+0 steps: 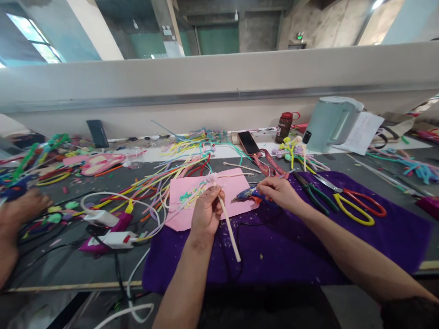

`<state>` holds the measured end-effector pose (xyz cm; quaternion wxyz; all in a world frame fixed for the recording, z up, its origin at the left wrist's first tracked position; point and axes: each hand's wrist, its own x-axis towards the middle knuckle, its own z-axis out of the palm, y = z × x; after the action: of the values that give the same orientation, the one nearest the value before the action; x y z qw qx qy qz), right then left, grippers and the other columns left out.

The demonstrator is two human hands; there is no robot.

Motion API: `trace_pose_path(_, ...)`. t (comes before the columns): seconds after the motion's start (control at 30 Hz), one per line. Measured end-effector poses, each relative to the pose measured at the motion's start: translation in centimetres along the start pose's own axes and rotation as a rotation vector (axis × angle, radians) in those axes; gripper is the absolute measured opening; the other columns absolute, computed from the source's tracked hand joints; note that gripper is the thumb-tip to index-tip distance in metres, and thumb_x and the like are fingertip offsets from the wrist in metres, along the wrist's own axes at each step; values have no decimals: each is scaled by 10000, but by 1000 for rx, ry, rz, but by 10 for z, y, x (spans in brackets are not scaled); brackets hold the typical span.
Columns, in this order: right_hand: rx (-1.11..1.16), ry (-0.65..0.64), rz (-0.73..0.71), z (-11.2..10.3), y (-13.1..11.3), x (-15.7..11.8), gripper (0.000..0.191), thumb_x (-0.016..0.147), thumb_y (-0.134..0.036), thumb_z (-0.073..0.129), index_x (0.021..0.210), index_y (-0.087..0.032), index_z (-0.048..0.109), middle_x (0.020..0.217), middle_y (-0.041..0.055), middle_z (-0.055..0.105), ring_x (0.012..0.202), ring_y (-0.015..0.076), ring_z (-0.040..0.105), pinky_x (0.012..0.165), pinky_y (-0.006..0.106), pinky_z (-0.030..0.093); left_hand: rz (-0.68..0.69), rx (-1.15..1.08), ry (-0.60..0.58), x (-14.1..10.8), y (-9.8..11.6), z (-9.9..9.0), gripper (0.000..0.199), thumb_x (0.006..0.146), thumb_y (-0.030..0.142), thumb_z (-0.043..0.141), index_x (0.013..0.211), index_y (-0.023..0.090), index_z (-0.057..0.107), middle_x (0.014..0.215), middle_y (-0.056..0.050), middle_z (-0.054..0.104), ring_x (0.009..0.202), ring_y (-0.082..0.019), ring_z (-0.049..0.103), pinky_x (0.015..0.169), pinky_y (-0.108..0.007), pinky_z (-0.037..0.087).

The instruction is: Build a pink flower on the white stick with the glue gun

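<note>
My left hand (207,211) is closed around a cream-coloured fuzzy stem (230,230), which slants down toward me. A pale lilac pipe-cleaner flower (211,178) shows just above its fingertips. My right hand (279,192) has its fingers pinched at the rear of a blue glue gun (247,194), whose nozzle points left toward the held stem. The gun's handle is mostly hidden. Beneath both lies a pink sheet (180,221) with short green and yellow pipe-cleaner pieces (187,196) on it, over a purple cloth (192,269).
Green-handled pliers (315,196) and scissors (356,205) with red and yellow handles lie right. Behind are a phone (248,143), a bottle (284,128) and a pitcher (331,123). Pipe cleaners (164,176), a power strip (120,224) with cables and another person's hand (30,203) are left.
</note>
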<state>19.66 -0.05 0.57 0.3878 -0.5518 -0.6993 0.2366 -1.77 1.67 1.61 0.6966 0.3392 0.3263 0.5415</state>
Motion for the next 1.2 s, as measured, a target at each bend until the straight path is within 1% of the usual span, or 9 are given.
trace_pose_path(0.1, -560, -75, -116, 4, -4, 13, 207, 768, -301, 538, 899, -159, 611, 923, 91, 634, 850, 201, 571, 672, 261, 392, -5, 34, -34, -1, -4, -1, 201, 664, 287, 649, 653, 129, 525, 543, 53, 531, 338, 8, 357, 300, -121, 227)
trace_pose_path(0.17, -776, -134, -87, 7, -6, 16, 267, 758, -366, 541, 901, -150, 607, 945, 113, 628, 876, 236, 572, 664, 276, 390, 0, 57, -55, -1, -7, -1, 208, 680, 305, 638, 646, 130, 531, 543, 52, 531, 338, 5, 357, 304, -131, 223)
trace_pose_path(0.33, -871, -119, 91, 2, 4, 6, 390, 770, -518, 474, 921, -177, 591, 906, 89, 634, 793, 222, 594, 564, 253, 361, 11, 83, -89, -5, -9, 1, 228, 683, 321, 636, 610, 130, 534, 531, 47, 533, 336, 1, 348, 310, -143, 221)
trace_pose_path(0.5, -633, -214, 170, -3, 21, 1, 410, 699, -575, 531, 774, -181, 614, 736, 46, 630, 668, 173, 566, 520, 234, 307, 15, 66, -121, -6, -9, 4, 218, 692, 301, 635, 613, 123, 538, 544, 39, 544, 341, 2, 354, 313, -132, 229)
trace_pose_path(0.63, -239, -162, 271, 2, 33, 7, 304, 575, -429, 687, 671, -159, 585, 643, 15, 586, 623, 146, 533, 494, 211, 305, 11, 81, -99, -5, -8, 5, 211, 693, 289, 635, 615, 121, 534, 539, 40, 540, 337, 5, 362, 307, -119, 231)
trace_pose_path(0.83, 72, -177, 340, -10, 38, 7, 225, 672, -296, 597, 823, -166, 493, 621, -14, 596, 482, 99, 533, 418, 188, 370, -17, 79, -67, -4, -7, 8, 177, 690, 252, 641, 640, 124, 529, 570, 36, 559, 343, 6, 381, 305, -104, 255)
trace_pose_path(1.03, 656, 133, 150, -17, 17, 4, 194, 729, -351, 555, 799, -178, 503, 564, -54, 505, 423, 59, 446, 413, 176, 363, -20, 98, -73, -4, -8, 8, 177, 697, 248, 640, 645, 122, 527, 571, 34, 561, 340, 6, 380, 303, -104, 255)
trace_pose_path(1.13, 727, 243, 156, -12, 4, -1, 196, 702, -340, 595, 782, -168, 549, 623, -24, 574, 497, 82, 517, 484, 195, 411, -16, 121, -93, -5, -10, 7, 193, 704, 266, 634, 638, 119, 527, 562, 36, 553, 341, 5, 379, 303, -110, 248)
trace_pose_path(1.2, 716, 251, 178, -10, -4, -7, 181, 685, -303, 620, 783, -154, 587, 667, 7, 622, 568, 114, 569, 569, 224, 445, -6, 127, -98, -6, -11, 6, 212, 702, 282, 634, 625, 118, 525, 541, 40, 540, 334, 3, 374, 307, -117, 250)
